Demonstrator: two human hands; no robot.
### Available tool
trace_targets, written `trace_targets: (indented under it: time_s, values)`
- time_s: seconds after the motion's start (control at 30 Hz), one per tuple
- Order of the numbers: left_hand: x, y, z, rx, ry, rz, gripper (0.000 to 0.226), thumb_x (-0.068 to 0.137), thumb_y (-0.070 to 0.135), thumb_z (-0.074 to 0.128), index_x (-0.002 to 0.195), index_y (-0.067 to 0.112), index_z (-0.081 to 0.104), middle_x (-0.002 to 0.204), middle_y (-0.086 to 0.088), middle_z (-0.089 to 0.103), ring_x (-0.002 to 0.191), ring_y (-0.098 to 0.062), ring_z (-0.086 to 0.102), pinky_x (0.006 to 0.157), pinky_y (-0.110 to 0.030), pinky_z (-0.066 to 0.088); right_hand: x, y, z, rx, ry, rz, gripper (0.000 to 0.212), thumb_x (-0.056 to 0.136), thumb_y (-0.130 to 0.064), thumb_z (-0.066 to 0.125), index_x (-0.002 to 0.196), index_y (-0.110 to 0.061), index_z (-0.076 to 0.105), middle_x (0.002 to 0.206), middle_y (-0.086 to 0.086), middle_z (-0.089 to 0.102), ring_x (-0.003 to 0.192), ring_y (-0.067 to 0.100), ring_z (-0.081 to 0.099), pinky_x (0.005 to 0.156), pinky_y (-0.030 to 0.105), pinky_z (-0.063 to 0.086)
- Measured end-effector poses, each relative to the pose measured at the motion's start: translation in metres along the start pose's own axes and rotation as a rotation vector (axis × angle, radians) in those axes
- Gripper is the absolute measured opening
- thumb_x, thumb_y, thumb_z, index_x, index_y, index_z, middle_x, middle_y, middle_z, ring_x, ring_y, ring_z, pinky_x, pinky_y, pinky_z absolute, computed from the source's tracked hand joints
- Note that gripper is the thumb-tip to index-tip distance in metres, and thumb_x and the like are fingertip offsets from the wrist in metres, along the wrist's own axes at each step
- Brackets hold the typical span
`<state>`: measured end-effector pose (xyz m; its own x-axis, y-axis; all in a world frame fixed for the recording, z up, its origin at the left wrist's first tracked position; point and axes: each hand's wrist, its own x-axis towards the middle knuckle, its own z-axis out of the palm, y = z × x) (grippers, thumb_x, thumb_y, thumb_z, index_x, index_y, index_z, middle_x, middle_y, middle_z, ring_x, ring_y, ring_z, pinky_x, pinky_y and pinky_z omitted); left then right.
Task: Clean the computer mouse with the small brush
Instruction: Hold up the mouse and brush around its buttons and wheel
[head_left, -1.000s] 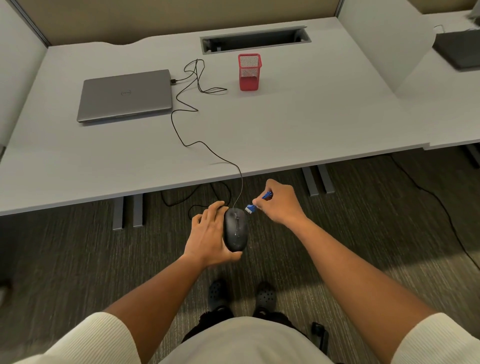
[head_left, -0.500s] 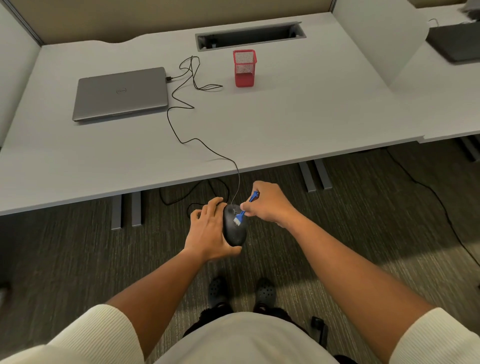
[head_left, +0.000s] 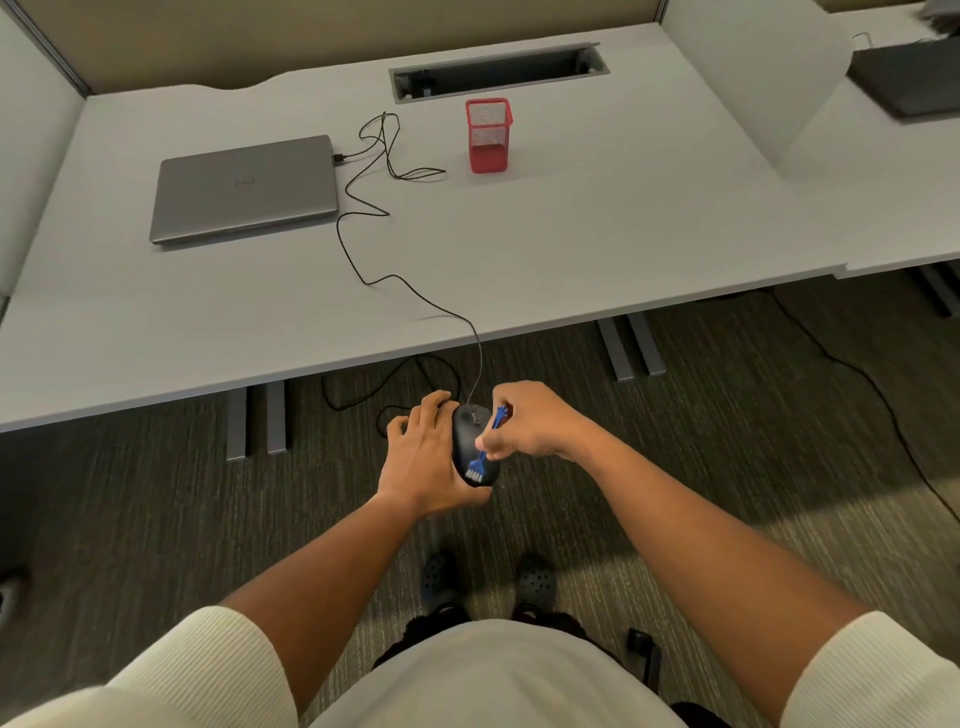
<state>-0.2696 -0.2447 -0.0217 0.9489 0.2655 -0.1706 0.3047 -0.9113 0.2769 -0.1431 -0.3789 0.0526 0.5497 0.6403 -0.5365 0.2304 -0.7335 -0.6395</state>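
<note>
The left hand (head_left: 426, 457) cups a black wired computer mouse (head_left: 470, 441) in the air, off the near edge of the grey surface (head_left: 597, 234); its palm hides the mouse's left side. The right hand (head_left: 530, 421) pinches a small blue plastic brush (head_left: 485, 447), bristles on the mouse's rear. The logo on the closed grey laptop (head_left: 244, 189) by the left edge is unreadable.

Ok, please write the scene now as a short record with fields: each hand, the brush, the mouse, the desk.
left hand: holds the mouse in the air, in front of the desk
right hand: pinches the brush
brush: bristles on the mouse's near end
mouse: cable runs to the laptop
desk: closed laptop, red cup
</note>
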Motion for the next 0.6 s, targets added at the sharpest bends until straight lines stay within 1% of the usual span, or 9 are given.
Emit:
trace_targets:
  time_s: [0.03,0.1,0.2,0.33,0.4,0.43,0.5,0.57,0.6]
  values:
    - [0.000,0.000,-0.001,-0.004,0.006,0.001,0.115,0.055,0.083,0.064,0.147,0.019,0.035,0.149,0.000,0.029,0.135,-0.019,0.035,0.113,-0.045,0.030,0.000,0.002,0.001,-0.042,0.006,0.002,0.029,0.079,-0.019,0.082,0.078,-0.019,0.053,0.077,-0.001,0.063,0.063,0.009,0.059,0.054,0.022,0.043]
    - [0.001,0.000,-0.002,-0.005,0.010,-0.001,0.116,0.054,0.084,0.064,0.147,0.019,0.035,0.149,0.000,0.029,0.134,-0.020,0.036,0.113,-0.046,0.031,0.000,0.006,-0.003,-0.081,0.086,0.010,0.026,0.083,-0.018,0.079,0.080,-0.018,0.053,0.080,0.001,0.065,0.066,0.011,0.062,0.056,0.023,0.045]
    - [0.001,-0.001,-0.002,-0.014,0.008,-0.006,0.118,0.054,0.085,0.064,0.147,0.018,0.035,0.149,0.000,0.028,0.134,-0.020,0.036,0.113,-0.046,0.031,0.001,0.011,-0.018,-0.040,0.194,0.010,0.026,0.085,-0.019,0.078,0.079,-0.019,0.053,0.079,0.000,0.065,0.067,0.008,0.062,0.056,0.021,0.043]
    - [0.001,0.002,0.001,-0.046,0.003,-0.007,0.118,0.053,0.085,0.062,0.147,0.019,0.034,0.150,-0.001,0.028,0.135,-0.020,0.035,0.114,-0.047,0.030,-0.001,0.007,-0.023,0.064,0.090,-0.021,0.033,0.079,-0.022,0.083,0.073,-0.021,0.051,0.071,-0.004,0.064,0.060,0.005,0.057,0.054,0.019,0.040]
    - [0.001,0.003,0.001,-0.056,0.004,0.002,0.118,0.054,0.085,0.062,0.147,0.019,0.034,0.150,-0.001,0.028,0.136,-0.020,0.035,0.115,-0.047,0.030,0.001,0.008,-0.017,0.105,0.071,-0.014,0.032,0.078,-0.021,0.084,0.074,-0.020,0.052,0.072,-0.004,0.063,0.059,0.004,0.059,0.053,0.018,0.042]
    - [0.000,0.004,0.001,-0.056,0.007,0.004,0.118,0.054,0.085,0.063,0.147,0.018,0.035,0.150,-0.001,0.029,0.136,-0.020,0.035,0.115,-0.046,0.030,0.002,0.011,-0.014,0.122,0.099,-0.001,0.031,0.079,-0.020,0.084,0.076,-0.019,0.053,0.074,-0.002,0.065,0.061,0.005,0.063,0.052,0.019,0.045]
    - [-0.001,0.002,0.000,-0.051,0.012,0.005,0.118,0.054,0.084,0.064,0.147,0.018,0.035,0.150,0.000,0.028,0.135,-0.020,0.036,0.114,-0.046,0.029,0.005,0.017,-0.012,0.146,0.245,0.049,0.025,0.082,-0.018,0.081,0.080,-0.015,0.056,0.080,0.004,0.068,0.069,0.011,0.069,0.056,0.023,0.052]
    - [-0.002,0.001,0.000,-0.050,0.017,0.005,0.118,0.055,0.084,0.065,0.147,0.018,0.034,0.149,0.000,0.028,0.134,-0.021,0.036,0.114,-0.047,0.029,0.008,0.021,-0.014,0.153,0.384,0.099,0.023,0.084,-0.018,0.079,0.081,-0.014,0.056,0.084,0.007,0.067,0.074,0.016,0.067,0.058,0.024,0.051]
    - [-0.003,0.000,0.000,-0.050,0.021,0.005,0.117,0.056,0.084,0.066,0.147,0.018,0.034,0.149,0.000,0.028,0.133,-0.021,0.037,0.114,-0.047,0.029,0.010,0.021,-0.016,0.171,0.400,0.106,0.024,0.084,-0.018,0.079,0.081,-0.015,0.056,0.084,0.007,0.067,0.074,0.015,0.067,0.057,0.023,0.050]
